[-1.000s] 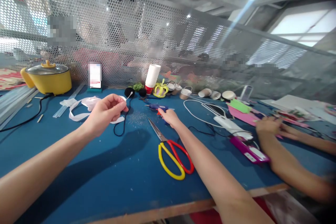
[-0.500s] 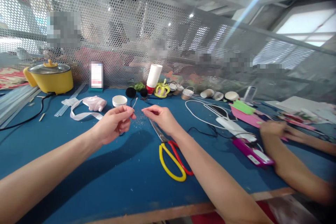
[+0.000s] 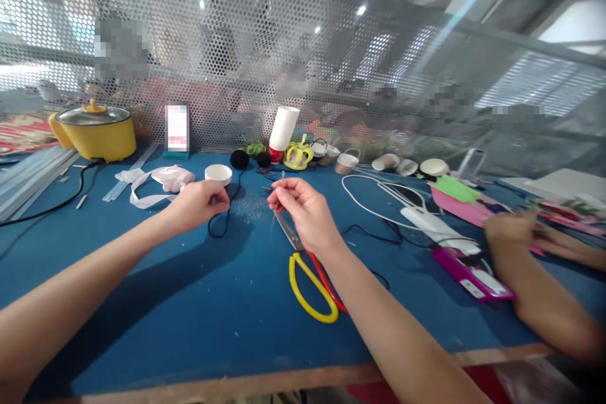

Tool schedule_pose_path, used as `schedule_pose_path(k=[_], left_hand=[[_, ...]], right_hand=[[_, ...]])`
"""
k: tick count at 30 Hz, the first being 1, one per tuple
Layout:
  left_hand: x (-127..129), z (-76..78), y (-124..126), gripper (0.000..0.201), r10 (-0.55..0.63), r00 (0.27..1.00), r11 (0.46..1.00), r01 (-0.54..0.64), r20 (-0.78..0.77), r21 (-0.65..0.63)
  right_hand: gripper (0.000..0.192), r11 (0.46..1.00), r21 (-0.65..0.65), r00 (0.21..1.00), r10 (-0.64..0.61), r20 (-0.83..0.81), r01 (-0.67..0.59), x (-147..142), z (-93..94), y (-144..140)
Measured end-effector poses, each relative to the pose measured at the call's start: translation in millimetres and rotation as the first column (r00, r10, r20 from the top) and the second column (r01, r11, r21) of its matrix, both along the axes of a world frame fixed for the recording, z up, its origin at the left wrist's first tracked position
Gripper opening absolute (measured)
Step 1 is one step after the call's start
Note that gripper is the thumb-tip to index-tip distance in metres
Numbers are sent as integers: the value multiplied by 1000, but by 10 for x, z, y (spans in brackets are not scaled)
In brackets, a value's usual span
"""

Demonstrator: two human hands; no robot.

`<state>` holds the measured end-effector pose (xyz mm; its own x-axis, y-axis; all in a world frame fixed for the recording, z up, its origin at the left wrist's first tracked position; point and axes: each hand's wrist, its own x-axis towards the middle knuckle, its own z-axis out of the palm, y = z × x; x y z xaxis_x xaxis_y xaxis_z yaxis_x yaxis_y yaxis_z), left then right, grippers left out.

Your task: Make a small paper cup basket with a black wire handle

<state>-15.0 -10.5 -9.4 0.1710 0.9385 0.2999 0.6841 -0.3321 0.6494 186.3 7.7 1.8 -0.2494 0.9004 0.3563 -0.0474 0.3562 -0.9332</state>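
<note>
My left hand [image 3: 201, 205] is closed, its fingertips pressed together beside a white paper cup [image 3: 218, 175]. A black cord [image 3: 228, 218] loops down from a black yarn ball [image 3: 239, 159] and passes close to those fingertips; whether they hold it is unclear. Thumb and fingers of my right hand [image 3: 305, 211] pinch a thin stick-like piece [image 3: 283, 175], its pale tip showing above them. Under that hand lie scissors [image 3: 312, 290] with one yellow and one red handle, their blades partly covered.
A yellow electric pot [image 3: 101, 136], a phone [image 3: 177, 129] and pink ribbon [image 3: 146, 201] lie to the left. Stacked paper cups [image 3: 284, 129] and a yellow crown-shaped piece [image 3: 298, 154] stand behind. Rightward are a power strip [image 3: 438, 230], a purple device [image 3: 466, 273] and another person's hand [image 3: 509, 227].
The thin piece that was in my left fingers now shows in my right hand. My left hand has drawn leftward and turned palm down. The view has shifted slightly.
</note>
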Motion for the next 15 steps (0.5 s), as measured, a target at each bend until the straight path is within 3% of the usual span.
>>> schedule_pose_path(k=[3,6,8,9,11,13,15], left_hand=[[-83,-194,48,5,-130,973,983,103,-190,-150],[-48,-322,29,11,-147,969,979,114,-197,-169],[0,-286,3,13,-188,972,970,161,-139,-183],[25,-231,-12,12,-226,973,958,212,-56,-192],[72,-79,-51,7,-251,933,928,308,257,-211],[118,80,-103,11,-146,801,936,301,581,-180],[159,193,-164,15,-46,620,950,269,783,-157]], right_hand=[[18,1000,-24,1000,4,20,-4,11,-11,21],[19,997,-75,1000,26,12,-25,-13,-39,11],[20,994,-99,999,38,-1,-38,-29,-56,-2],[21,993,-110,999,44,-9,-45,-37,-62,-11],[21,989,-133,998,57,-18,-59,-53,-69,-37],[20,985,-150,997,79,-27,-82,-73,-65,-82],[19,981,-159,994,103,-41,-109,-97,-51,-144]])
